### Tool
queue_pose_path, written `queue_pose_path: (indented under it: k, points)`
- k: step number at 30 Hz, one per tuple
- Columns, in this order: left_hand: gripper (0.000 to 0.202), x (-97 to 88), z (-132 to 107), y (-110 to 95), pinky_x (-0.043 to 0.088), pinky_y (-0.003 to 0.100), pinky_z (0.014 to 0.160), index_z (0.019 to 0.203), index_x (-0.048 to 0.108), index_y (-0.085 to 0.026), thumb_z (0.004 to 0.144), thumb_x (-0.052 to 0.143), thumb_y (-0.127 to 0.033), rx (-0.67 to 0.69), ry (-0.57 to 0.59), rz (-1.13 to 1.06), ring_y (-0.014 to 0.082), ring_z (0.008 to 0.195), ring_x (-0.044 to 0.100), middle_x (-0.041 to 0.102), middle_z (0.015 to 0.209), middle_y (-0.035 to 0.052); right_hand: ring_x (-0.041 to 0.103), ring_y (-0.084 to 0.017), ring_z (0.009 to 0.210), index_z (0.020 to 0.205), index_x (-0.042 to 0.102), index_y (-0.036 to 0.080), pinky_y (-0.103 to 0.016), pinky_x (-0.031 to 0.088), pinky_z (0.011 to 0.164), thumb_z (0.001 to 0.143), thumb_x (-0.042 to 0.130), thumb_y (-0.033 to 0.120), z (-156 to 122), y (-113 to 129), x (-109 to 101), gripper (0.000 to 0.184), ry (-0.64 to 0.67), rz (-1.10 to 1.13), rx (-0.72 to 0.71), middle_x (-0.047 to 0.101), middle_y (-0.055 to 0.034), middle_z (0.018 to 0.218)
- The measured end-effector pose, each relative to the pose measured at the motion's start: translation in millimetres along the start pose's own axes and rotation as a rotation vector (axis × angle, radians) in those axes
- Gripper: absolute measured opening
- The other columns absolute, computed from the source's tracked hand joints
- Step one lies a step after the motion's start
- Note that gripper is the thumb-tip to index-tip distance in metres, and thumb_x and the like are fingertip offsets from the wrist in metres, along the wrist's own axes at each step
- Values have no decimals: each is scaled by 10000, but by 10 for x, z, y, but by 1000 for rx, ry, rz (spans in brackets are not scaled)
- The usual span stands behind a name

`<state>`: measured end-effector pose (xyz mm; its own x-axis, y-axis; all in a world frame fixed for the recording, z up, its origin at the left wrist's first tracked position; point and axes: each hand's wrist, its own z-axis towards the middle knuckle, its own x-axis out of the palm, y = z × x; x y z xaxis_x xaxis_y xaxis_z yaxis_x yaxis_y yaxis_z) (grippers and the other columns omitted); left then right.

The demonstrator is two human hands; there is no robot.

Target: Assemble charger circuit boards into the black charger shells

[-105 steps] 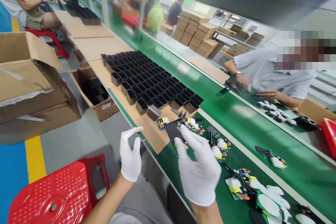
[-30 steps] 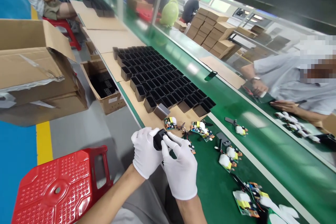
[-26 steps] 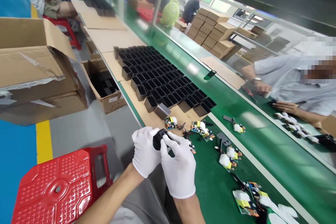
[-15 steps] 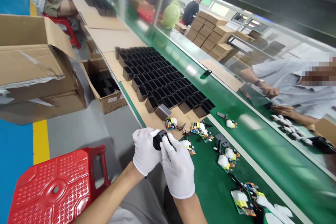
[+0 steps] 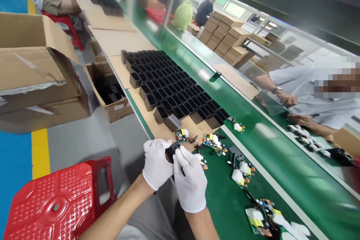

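The case (image 5: 171, 152) is sitting between your two gloved hands, above the near edge of the bench (image 5: 222, 198). Your left hand (image 5: 158, 165) is wrapping its fingers around one side, while your right hand (image 5: 189, 180) is pressing its fingertips in from the other, so both hands are holding it and neither is spreading wide. Judging by that grip, you are partway through this one.

Its visible end is facing up, and the long axis seems to be slanting away from your left palm, though the gloves are covering too much of it to be sure.

Just beyond your fingers, a board (image 5: 182, 135) is lying on the cardboard (image 5: 160, 131), near a spare case (image 5: 173, 122) that is showing a smooth face upward. Further out, the rows (image 5: 174, 86) are standing with their mouths open and up, so those look to be waiting. To your right, loose boards (image 5: 215, 143) are lying along the bench beside the belt (image 5: 281, 157), and they are apparently left to deal with too.
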<state>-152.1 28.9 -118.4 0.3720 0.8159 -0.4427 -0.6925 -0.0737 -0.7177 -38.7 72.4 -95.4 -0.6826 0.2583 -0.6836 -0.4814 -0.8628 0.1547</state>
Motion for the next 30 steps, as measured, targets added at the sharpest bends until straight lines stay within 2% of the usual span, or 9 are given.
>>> queue_pose_path:
  k: [7, 9, 13, 16, 19, 23, 27, 28, 30]
  points:
    - [140, -30, 28, -8, 444, 447, 872, 997, 664, -217, 863, 677, -257, 10, 22, 3, 248, 845, 733, 756, 856, 44, 816, -247, 981, 1237, 762, 250, -405, 705, 863, 1005, 685, 145, 60, 33, -70, 266, -5, -8, 26, 818, -123, 1153]
    - [226, -96, 75, -63, 442, 456, 881, 1037, 686, -221, 816, 703, -263, 16, 19, 0, 254, 853, 736, 762, 865, 45, 818, -237, 967, 1232, 756, 247, -390, 702, 867, 1005, 693, 148, 117, 51, -164, 255, 5, -20, 27, 820, -115, 1145]
    - [415, -263, 168, -166, 439, 480, 940, 1132, 702, -234, 718, 728, -253, 65, -8, -35, 269, 928, 737, 771, 962, 58, 811, -252, 1028, 1299, 726, 263, -398, 691, 893, 968, 755, 161, 198, 83, -331, 347, 44, -51, 10, 812, -104, 1217]
    - [258, -256, 149, -110, 432, 471, 904, 1012, 698, -222, 756, 712, -248, 38, 36, -24, 267, 880, 721, 745, 883, 51, 814, -275, 1022, 1250, 751, 263, -433, 692, 879, 968, 744, 162, 135, 71, -239, 300, 39, 31, 38, 830, -101, 1168]
    - [65, -137, 65, 7, 422, 459, 873, 874, 651, -210, 843, 689, -252, -17, 83, 10, 259, 821, 697, 709, 795, 45, 820, -259, 986, 1163, 790, 260, -416, 693, 878, 967, 720, 134, 16, 63, -47, 242, 20, 110, 126, 844, -91, 1109]
    - [111, -75, 23, 64, 425, 454, 891, 924, 651, -205, 850, 707, -265, -19, 99, 2, 264, 861, 705, 724, 842, 54, 817, -246, 978, 1078, 836, 252, -393, 677, 918, 937, 756, 165, -9, 103, 24, 185, 15, 220, 297, 848, -97, 1110]
    - [475, -330, 28, 60, 432, 469, 979, 1167, 634, -224, 745, 816, -344, -5, 116, -77, 293, 1017, 716, 775, 1047, 67, 800, -258, 1003, 1077, 836, 228, -422, 646, 972, 955, 750, 268, 61, 102, -160, 155, -35, 400, 571, 843, -96, 1108]
    - [552, -428, 8, 65, 423, 481, 1022, 1233, 605, -228, 751, 829, -376, -24, 108, -122, 302, 1078, 706, 778, 1115, 74, 795, -265, 1007, 1082, 833, 224, -427, 646, 966, 957, 749, 294, 67, 90, -221, 167, -43, 461, 642, 843, -93, 1091]
    - [565, -622, -65, 70, 403, 495, 1073, 1302, 563, -241, 826, 799, -431, -72, 79, -215, 305, 1156, 678, 772, 1193, 74, 788, -282, 1034, 1089, 833, 232, -428, 653, 951, 929, 776, 327, 61, 72, -324, 195, -49, 602, 760, 842, -85, 1077]
